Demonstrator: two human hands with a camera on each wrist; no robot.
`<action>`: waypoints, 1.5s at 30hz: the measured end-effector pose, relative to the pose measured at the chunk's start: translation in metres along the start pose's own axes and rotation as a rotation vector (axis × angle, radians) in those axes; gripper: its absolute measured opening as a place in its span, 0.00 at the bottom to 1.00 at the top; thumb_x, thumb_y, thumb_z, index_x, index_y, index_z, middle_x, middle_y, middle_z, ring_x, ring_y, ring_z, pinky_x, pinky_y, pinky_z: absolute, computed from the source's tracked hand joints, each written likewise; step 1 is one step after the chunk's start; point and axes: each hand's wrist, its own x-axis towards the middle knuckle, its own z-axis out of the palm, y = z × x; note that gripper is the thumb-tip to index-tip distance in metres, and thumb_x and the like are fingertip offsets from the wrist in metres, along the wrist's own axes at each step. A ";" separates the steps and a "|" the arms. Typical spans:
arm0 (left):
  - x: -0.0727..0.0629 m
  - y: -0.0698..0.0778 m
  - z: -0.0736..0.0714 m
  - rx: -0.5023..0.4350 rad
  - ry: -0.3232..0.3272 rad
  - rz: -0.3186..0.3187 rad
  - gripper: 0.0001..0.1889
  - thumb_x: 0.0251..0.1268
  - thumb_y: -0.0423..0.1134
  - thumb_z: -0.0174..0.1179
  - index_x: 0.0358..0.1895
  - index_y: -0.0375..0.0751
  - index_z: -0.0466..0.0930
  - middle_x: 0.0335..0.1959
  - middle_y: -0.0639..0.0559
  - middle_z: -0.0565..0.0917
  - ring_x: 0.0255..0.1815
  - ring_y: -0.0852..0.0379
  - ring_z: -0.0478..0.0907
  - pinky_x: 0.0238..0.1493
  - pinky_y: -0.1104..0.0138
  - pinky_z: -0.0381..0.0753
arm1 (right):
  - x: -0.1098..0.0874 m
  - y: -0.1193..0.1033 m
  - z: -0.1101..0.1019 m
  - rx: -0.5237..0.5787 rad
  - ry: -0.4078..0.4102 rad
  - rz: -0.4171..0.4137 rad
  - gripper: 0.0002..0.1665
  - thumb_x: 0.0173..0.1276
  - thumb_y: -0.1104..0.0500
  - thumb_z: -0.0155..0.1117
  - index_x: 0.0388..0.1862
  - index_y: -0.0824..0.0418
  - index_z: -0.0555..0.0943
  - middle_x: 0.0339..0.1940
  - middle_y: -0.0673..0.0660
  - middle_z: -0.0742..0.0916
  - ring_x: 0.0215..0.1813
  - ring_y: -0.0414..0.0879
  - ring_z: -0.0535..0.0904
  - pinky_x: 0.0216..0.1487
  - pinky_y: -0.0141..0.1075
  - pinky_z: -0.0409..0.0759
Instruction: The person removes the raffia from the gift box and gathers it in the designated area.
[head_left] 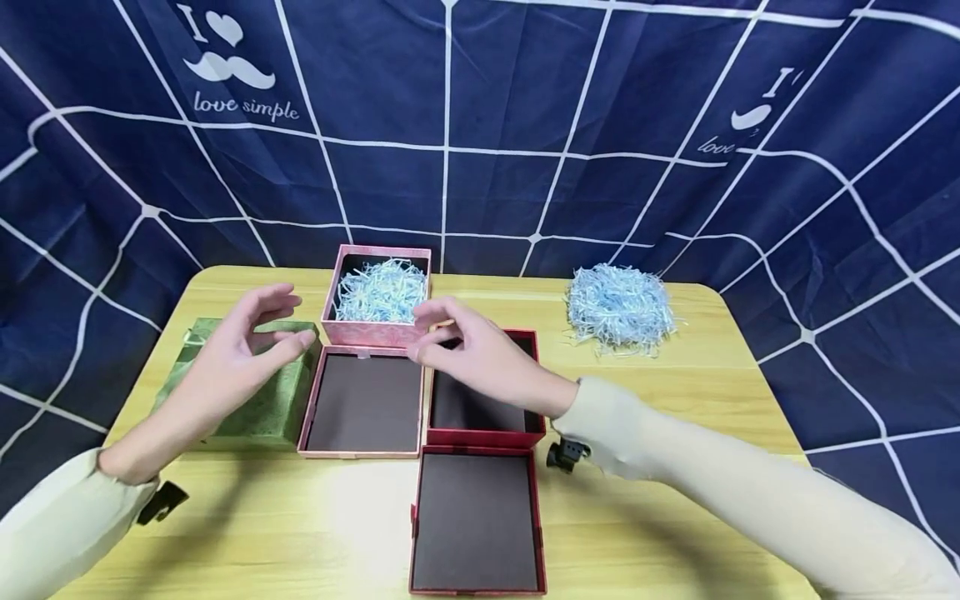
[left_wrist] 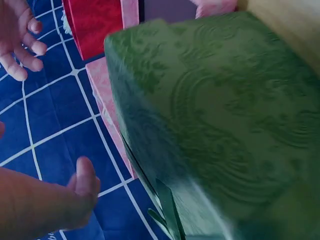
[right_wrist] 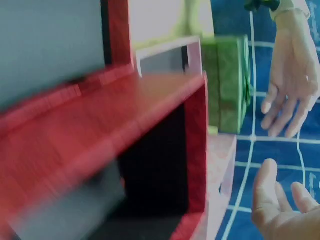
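Head view: left hand [head_left: 251, 342] and right hand [head_left: 480, 346] spread about the pink box [head_left: 363, 335]

From my distant seat I see the left hand over the green box [head_left: 285, 404], thumb and fingers apart and gently bent. The right hand shows over the red box [head_left: 487, 438], its thumb and fingers apart too; in the right wrist view I see a strip of cloth [head_left: 510, 100] between its thumb and the pink box.

The pink box stands at the back of the table [head_left: 705, 383], between the two hands, with blue shreds [head_left: 384, 289] inside. Just in front of it lies the pink lid [head_left: 365, 404], dark face up, between the green box and the red box. The red lid [head_left: 480, 521] lies just in front of the red box, dark face up as well. In the left wrist view I make out an embossed pattern on the green box and a ribbon [left_wrist: 170, 210] at its side. Well apart from the boxes, at the right of the table, I have a shred pile [head_left: 621, 308] of similar blue. Behind everything hangs the cloth, dark blue with white lines
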 end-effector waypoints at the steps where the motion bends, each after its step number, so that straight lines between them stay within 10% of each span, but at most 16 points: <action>1: 0.005 0.000 0.000 0.015 -0.006 -0.029 0.37 0.78 0.37 0.67 0.83 0.31 0.60 0.76 0.33 0.71 0.69 0.46 0.75 0.60 0.77 0.76 | 0.006 -0.001 -0.002 -0.006 0.011 0.001 0.31 0.77 0.52 0.71 0.75 0.58 0.75 0.68 0.53 0.83 0.65 0.47 0.83 0.65 0.43 0.81; 9: 0.038 -0.007 0.010 0.070 -0.097 -0.133 0.52 0.72 0.44 0.71 0.87 0.30 0.46 0.82 0.24 0.59 0.80 0.27 0.60 0.77 0.37 0.62 | 0.051 0.001 -0.012 -0.034 0.032 0.037 0.37 0.75 0.49 0.72 0.76 0.59 0.73 0.73 0.61 0.79 0.67 0.50 0.80 0.68 0.44 0.79; 30: 0.068 0.005 0.007 0.153 -0.297 -0.342 0.63 0.72 0.52 0.70 0.88 0.31 0.27 0.85 0.20 0.48 0.84 0.23 0.50 0.78 0.33 0.57 | 0.120 0.015 -0.008 -0.085 0.009 0.134 0.47 0.75 0.41 0.71 0.83 0.61 0.66 0.81 0.64 0.70 0.67 0.53 0.79 0.58 0.48 0.86; 45: 0.099 -0.012 0.033 0.127 -0.361 -0.280 0.70 0.65 0.39 0.77 0.84 0.28 0.18 0.88 0.28 0.28 0.89 0.35 0.33 0.84 0.41 0.40 | 0.147 -0.001 0.014 -0.316 -0.094 0.279 0.57 0.73 0.38 0.72 0.87 0.60 0.56 0.81 0.63 0.66 0.76 0.54 0.65 0.73 0.46 0.73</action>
